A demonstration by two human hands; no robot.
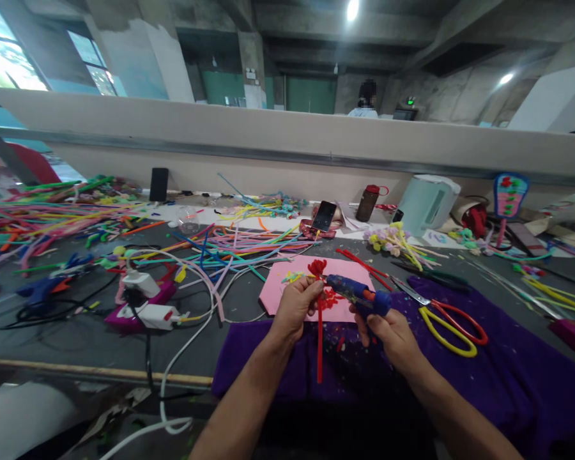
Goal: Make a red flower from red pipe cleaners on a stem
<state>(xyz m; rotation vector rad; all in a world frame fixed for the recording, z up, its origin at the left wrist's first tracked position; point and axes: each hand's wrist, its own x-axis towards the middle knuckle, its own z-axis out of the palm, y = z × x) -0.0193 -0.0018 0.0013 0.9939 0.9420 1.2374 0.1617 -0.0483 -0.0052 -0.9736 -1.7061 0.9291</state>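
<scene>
My left hand (296, 305) pinches a red pipe cleaner flower (317, 268), whose long red stem (320, 351) hangs down below the fingers. In my right hand (386, 329) is a blue hot glue gun (352, 287), its nozzle pointing left at the flower's base. Whether the nozzle touches the flower I cannot tell. Beneath both hands lies a pink sheet (273, 291) with small red pieces (333, 298) and a few yellow and green bits on it. Scissors (443, 316) with one red and one yellow handle lie open to the right, on purple cloth (503, 364).
Power strips (148, 315) with plugs and loose cables sit at the left, near another blue glue gun (45, 291). Bundles of coloured pipe cleaners (249, 243) spread behind. A phone (324, 216), a brown bottle (368, 203) and a pale green kettle (426, 204) stand along the back.
</scene>
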